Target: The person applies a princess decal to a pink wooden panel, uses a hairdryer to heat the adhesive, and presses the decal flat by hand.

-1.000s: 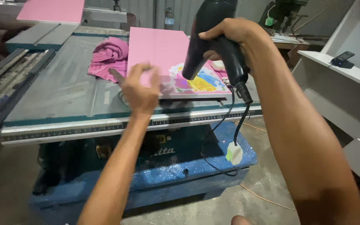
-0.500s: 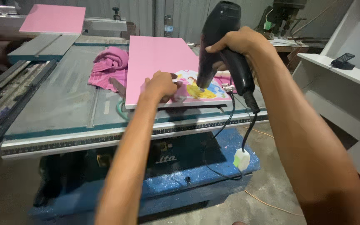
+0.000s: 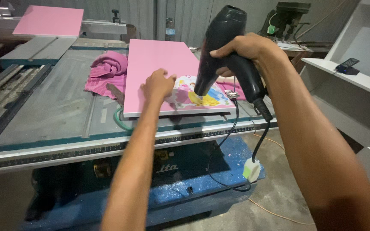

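Note:
A pink board [image 3: 159,64] lies flat on the grey saw table [image 3: 52,111]. A colourful cartoon sticker [image 3: 202,96] covers the board's near right corner. My left hand [image 3: 157,85] rests on the board at the sticker's left edge, fingers curled down onto it. My right hand [image 3: 247,53] grips the handle of a black hair dryer [image 3: 219,42], whose nozzle points down at the sticker from just above. The dryer's black cord [image 3: 236,141] hangs off the table front to a pale green plug [image 3: 251,169].
A crumpled pink cloth [image 3: 108,70] lies left of the board. A second pink board [image 3: 50,20] sits at the back left. White shelving [image 3: 356,85] with a dark phone [image 3: 347,66] stands on the right. A drill press [image 3: 290,17] is behind.
My left hand has slid right along the board to the sticker's edge. The dryer has come lower and closer to the sticker. The view has shifted slightly.

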